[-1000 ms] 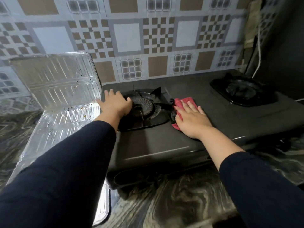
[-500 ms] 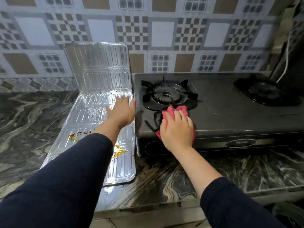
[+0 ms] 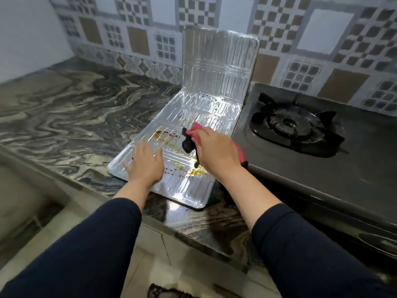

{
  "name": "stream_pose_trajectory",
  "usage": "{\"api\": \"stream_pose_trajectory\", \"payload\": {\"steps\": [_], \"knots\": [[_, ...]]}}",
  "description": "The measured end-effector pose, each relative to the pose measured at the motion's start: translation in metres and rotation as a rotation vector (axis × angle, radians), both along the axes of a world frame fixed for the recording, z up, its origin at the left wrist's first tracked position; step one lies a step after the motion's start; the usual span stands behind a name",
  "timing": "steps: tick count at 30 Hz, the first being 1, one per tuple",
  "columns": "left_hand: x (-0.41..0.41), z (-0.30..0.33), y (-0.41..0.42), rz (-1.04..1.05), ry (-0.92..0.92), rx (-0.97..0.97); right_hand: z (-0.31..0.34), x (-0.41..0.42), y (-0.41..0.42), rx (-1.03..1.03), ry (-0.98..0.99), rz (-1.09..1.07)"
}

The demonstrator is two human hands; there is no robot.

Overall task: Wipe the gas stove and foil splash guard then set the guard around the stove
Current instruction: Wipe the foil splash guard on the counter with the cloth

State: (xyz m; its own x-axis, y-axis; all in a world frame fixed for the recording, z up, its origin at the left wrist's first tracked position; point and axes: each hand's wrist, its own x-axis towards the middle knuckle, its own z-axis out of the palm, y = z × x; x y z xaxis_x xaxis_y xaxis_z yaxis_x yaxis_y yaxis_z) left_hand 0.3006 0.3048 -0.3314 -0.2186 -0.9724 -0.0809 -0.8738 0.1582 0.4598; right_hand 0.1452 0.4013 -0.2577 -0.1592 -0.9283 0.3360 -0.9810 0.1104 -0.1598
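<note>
The foil splash guard (image 3: 206,108) lies on the marble counter left of the black gas stove (image 3: 322,160), its far panel propped against the tiled wall. Yellow-brown grease stains mark its flat panels. My left hand (image 3: 145,163) presses flat on the guard's near left part, fingers spread. My right hand (image 3: 217,151) holds a red cloth (image 3: 196,131) with dark edging just above the stained middle of the guard. The stove's left burner (image 3: 290,123) is in sight.
The marble counter (image 3: 75,117) stretches left to a white wall. Patterned tiles (image 3: 322,35) cover the back wall. The counter's front edge runs diagonally under my forearms, with cabinet fronts and floor below.
My right hand has carried the red cloth off the stove's front edge and left onto the foil guard. My left hand slid toward the guard's near end. The view swung left.
</note>
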Motion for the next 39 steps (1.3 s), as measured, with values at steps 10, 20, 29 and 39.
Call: {"api": "stream_pose_trajectory", "payload": {"steps": [10, 20, 29, 39], "knots": [[0.048, -0.046, 0.008, 0.189, -0.081, 0.098, -0.121, 0.028, -0.005, 0.267, -0.089, 0.272], [0.060, -0.072, -0.034, 0.390, -0.125, 0.035, -0.145, 0.053, -0.011, 0.414, -0.083, 0.201], [0.073, -0.083, -0.047, 0.375, -0.253, -0.025, -0.146, 0.073, -0.034, 0.386, -0.117, 0.257], [0.076, -0.089, -0.047, 0.361, -0.307, -0.062, -0.146, -0.002, -0.105, 0.391, -0.098, -0.317]]}}
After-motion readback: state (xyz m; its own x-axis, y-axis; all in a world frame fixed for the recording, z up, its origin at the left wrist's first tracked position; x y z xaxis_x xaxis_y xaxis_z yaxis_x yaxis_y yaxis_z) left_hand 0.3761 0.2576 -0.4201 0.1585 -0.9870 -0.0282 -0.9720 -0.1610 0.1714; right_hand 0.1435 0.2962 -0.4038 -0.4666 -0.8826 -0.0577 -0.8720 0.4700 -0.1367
